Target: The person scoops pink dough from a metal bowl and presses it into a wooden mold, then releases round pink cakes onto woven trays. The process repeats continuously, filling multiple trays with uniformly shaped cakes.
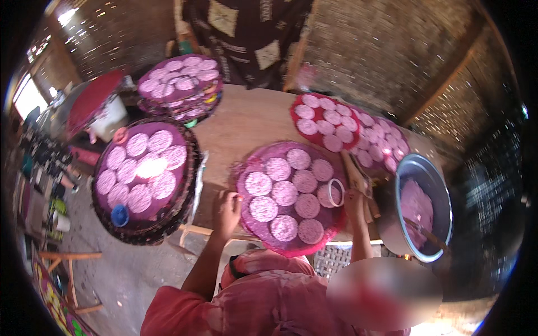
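In front of me lies a round pink-purple tray point(294, 248) with several flat, textured pink discs point(284, 192) on it. My left hand point(228, 212) is at the tray's left edge with its fingers partly bent; whether it touches the rim cannot be made out. At the right edge, my right hand point(355, 204) appears to grip a white ring point(335, 192). The ring is tilted over the rightmost disc point(324, 196). Just beyond this hand is a wooden tool point(355, 174), partly hidden.
A deep bucket point(449, 201) with pink dough-like paste point(414, 210) and a stick point(428, 236) stands at right. Left is a round disc-laden tray point(143, 168) with a blue cup point(120, 216). Further trays point(178, 80) and a red one point(323, 115) lie on the wooden table point(248, 122).
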{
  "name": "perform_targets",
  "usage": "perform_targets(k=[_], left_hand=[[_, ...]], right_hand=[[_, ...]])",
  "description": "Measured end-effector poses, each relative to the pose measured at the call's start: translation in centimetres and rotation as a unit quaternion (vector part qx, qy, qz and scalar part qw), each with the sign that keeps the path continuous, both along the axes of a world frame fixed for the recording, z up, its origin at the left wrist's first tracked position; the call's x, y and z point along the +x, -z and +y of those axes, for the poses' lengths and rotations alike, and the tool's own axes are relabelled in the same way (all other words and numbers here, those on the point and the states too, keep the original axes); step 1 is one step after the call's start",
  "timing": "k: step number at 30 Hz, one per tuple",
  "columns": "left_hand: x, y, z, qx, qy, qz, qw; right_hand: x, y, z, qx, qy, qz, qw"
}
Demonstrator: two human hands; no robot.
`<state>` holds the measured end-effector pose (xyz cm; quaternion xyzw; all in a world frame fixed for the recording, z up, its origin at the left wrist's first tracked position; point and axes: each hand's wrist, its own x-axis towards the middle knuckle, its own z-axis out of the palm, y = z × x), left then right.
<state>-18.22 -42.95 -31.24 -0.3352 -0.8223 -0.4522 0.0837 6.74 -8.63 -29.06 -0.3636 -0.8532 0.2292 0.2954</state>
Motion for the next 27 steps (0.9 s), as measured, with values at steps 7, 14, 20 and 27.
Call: perform_targets(k=[7, 14, 20, 27], left_hand=[[-0.2, 0.0, -0.1, 0.005, 0.017, -0.049, 0.999], [-0.4, -0.5, 0.0, 0.015, 0.044, -0.016, 0.999], [-0.6, -0.5, 0.1, 0.036, 0.054, -0.041, 0.997], [0.0, -1.2, 0.7, 0.061, 0.054, -0.080, 0.994]], right_hand=[[6.7, -3.7, -3.9, -0.050, 0.135, -0.154, 0.978], [3.3, -3.9, -4.4, 0.050, 0.073, -0.094, 0.992], [-3.3, 0.0, 0.0, 0.055, 0.064, -0.136, 0.987], [-5.0, 3.1, 2.9, 0.034, 0.132, -0.154, 0.979]])
